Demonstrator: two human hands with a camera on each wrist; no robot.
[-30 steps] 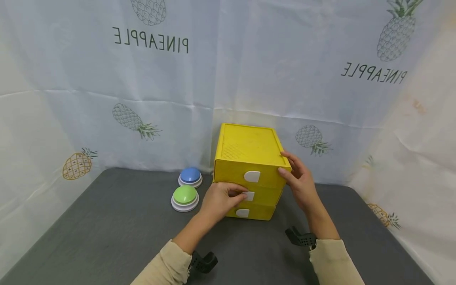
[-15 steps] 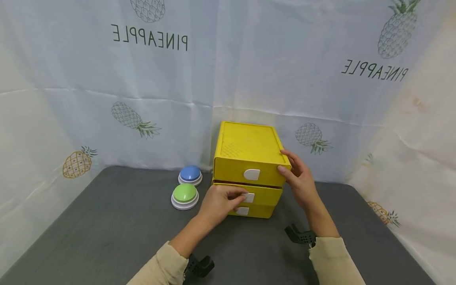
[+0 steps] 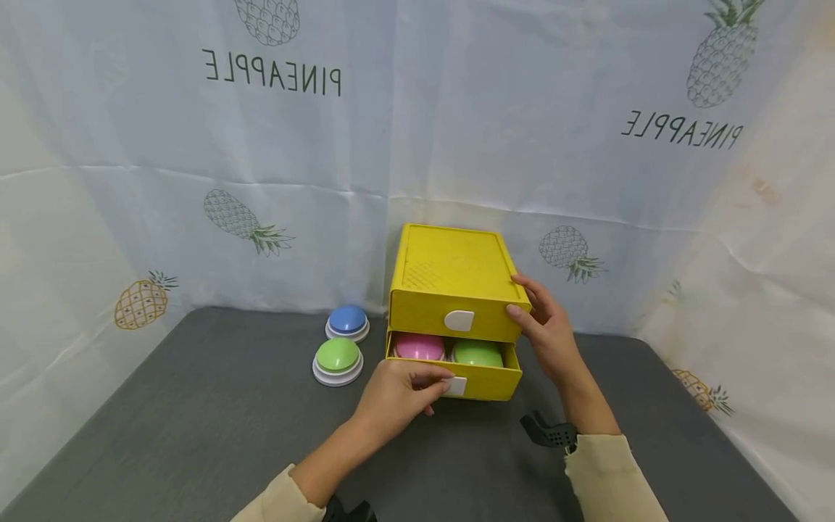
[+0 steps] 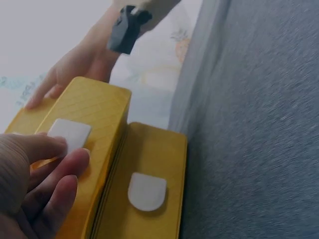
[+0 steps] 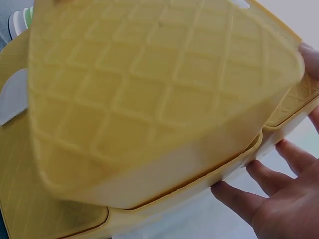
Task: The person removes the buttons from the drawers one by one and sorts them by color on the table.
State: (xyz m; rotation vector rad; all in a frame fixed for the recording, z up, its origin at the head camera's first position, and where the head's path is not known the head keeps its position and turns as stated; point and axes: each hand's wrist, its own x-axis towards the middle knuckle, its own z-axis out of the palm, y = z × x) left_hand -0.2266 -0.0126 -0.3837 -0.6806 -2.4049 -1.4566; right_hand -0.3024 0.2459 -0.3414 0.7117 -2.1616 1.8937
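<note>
A yellow drawer cabinet (image 3: 457, 261) with white handles stands at the back of the table in the head view. Its middle drawer (image 3: 489, 383) is pulled out, exposing a domed pink button (image 3: 420, 346) and a green button (image 3: 478, 353) inside. Thumb and fingers of my left hand (image 3: 394, 399) pinch that drawer's white handle (image 4: 74, 132). My right hand (image 3: 551, 333) rests against the cabinet's front right corner, thumb on the front. In the right wrist view, its extended, spread fingers (image 5: 239, 196) touch the side. The bottom drawer (image 4: 154, 149) sits behind the middle one.
Left of the cabinet, a blue button (image 3: 347, 319) and another green button (image 3: 337, 355) on white bases stand on the dark grey table (image 3: 196, 413). Right behind the cabinet hangs a pale curtain (image 3: 457, 130) printed with pineapples.
The middle drawer has slid out toward me with my left hand on its handle, and the buttons inside have come into view. My right hand has stayed at the cabinet's corner.
</note>
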